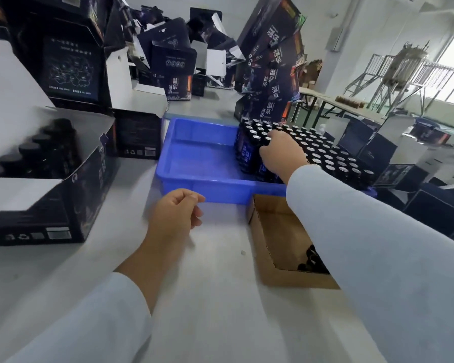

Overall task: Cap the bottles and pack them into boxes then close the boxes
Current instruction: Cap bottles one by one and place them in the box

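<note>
1. Your right hand (pixel 282 153) curls round a dark cylindrical bottle (pixel 262 166) in the glossy blue tray (pixel 194 155).
2. Your left hand (pixel 174 214) hovers, loosely curled and empty, above the smooth bench (pixel 207 297).
3. Left of it, the open printed box (pixel 50 184) holds capped bottles.

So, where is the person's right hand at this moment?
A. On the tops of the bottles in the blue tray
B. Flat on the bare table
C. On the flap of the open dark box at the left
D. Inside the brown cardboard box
A: the right hand reaches over the blue tray, its fingers on the tops of the bottles standing there.
</note>
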